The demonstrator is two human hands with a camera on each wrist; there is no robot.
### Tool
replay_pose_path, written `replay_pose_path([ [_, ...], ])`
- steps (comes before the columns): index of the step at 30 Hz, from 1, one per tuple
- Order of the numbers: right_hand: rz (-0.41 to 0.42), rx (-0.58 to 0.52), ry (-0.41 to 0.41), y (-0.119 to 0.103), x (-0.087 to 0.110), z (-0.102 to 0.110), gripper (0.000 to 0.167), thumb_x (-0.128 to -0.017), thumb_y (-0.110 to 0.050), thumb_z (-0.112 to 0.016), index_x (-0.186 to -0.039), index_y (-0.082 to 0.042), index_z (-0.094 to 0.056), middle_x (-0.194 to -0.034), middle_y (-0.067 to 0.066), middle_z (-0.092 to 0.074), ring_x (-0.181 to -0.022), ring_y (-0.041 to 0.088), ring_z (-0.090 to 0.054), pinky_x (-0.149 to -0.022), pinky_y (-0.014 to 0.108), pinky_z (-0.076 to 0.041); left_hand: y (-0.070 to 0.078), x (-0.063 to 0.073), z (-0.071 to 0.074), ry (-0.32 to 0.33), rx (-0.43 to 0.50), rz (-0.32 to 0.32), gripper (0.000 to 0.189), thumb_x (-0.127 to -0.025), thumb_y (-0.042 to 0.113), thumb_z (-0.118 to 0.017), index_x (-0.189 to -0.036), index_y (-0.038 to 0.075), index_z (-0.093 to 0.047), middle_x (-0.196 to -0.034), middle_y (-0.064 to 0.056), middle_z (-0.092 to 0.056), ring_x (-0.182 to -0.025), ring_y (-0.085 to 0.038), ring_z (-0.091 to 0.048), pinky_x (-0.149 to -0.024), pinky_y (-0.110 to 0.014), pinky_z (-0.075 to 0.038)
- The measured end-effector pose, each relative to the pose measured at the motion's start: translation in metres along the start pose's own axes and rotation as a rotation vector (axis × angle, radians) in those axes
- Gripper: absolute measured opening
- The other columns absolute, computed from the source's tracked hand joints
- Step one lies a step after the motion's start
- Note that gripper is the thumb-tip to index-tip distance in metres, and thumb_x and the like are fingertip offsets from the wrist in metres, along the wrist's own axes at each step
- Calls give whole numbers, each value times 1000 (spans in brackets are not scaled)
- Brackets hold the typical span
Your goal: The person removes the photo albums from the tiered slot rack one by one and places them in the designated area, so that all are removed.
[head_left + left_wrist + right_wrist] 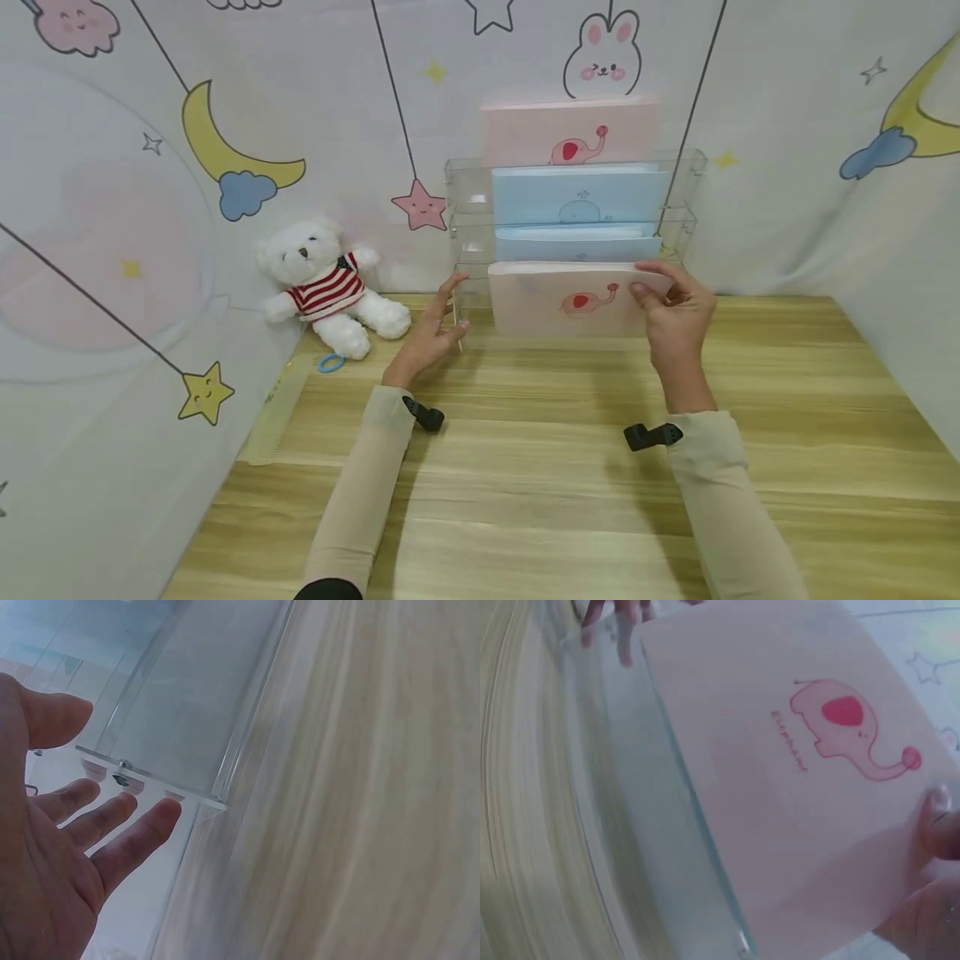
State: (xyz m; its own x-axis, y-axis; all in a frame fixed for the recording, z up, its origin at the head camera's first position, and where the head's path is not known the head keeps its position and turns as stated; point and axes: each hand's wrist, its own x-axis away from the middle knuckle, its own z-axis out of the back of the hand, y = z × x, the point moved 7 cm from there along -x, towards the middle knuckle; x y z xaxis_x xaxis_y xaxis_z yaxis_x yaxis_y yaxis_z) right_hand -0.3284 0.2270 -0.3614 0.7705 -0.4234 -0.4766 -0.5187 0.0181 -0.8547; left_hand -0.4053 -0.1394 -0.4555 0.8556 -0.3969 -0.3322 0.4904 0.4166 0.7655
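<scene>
A clear acrylic tiered rack [474, 293] stands at the back of the table, also filling the upper part of the left wrist view. In its front tier is a pink notebook [528, 302] with a red elephant drawing; the right wrist view shows the lettering on its cover [735, 742]. My right hand [681, 312] pinches that notebook at its upper right corner, thumb in front and fingers behind. At the rack's left side panel, my left hand [427, 340] has its fingers spread and loosely extended, fingertips right at the panel's edge [161, 780].
Behind the front notebook, two blue notebooks [517, 196] and another pink one [517, 133] stand in the higher tiers. A white teddy bear [330, 287] in a striped shirt sits left of the rack. Near it lie a blue ring [331, 363] and a pale yellow strip [277, 417].
</scene>
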Motion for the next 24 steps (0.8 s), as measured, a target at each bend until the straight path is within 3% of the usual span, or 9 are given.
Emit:
replay_pose_path([
  [4,-199,-25,8,5,6,-4,23,-88,9,-80,-110,2,-81,-102,-4,-74,-92,13,-67,-75,20,-59,0,0,1,6,5,-2,83,-104,2,-61,-170,35,-22,-181,-3,-22,-158,-50,-38,-127,-64,-37],
  [7,-384,10,-16,12,13,-5,25,-93,8,-75,-114,-4,-80,-106,-2,-69,-105,19,-65,-89,29,-58,-1,0,1,9,4,8,83,-104,1,-60,-169,37,-22,-181,-4,-22,-156,-51,-40,-127,-64,-37],
  [12,-614,145,-221,30,24,-12,27,-102,-2,-68,-124,-15,-74,-121,-3,-61,-120,22,-56,-103,31,-51,0,0,2,6,0,21,86,-104,-1,-59,-169,40,-21,-182,-4,-19,-154,-54,-42,-127,-66,-37],
  [15,-721,144,-346,46,34,-20,27,-104,-3,-65,-124,-20,-71,-126,-2,-56,-120,21,-53,-101,28,-51,0,-1,2,3,6,26,88,-102,-3,-58,-169,40,-21,-182,-3,-18,-157,-50,-39,-127,-65,-37],
  [18,-809,84,-402,60,44,-27,29,-104,0,-63,-121,-21,-72,-124,-1,-57,-112,17,-58,-92,23,-54,-1,-1,2,-1,14,36,86,-102,0,-58,-169,40,-22,-182,-2,-19,-157,-48,-40,-126,-65,-38],
  [24,-877,33,-454,77,55,-32,27,-101,3,-65,-113,-19,-75,-100,-5,-70,-90,11,-68,-77,23,-61,-1,1,1,-3,9,43,78,-106,5,-55,-170,38,-23,-182,-2,-18,-155,-52,-42,-119,-68,-46],
])
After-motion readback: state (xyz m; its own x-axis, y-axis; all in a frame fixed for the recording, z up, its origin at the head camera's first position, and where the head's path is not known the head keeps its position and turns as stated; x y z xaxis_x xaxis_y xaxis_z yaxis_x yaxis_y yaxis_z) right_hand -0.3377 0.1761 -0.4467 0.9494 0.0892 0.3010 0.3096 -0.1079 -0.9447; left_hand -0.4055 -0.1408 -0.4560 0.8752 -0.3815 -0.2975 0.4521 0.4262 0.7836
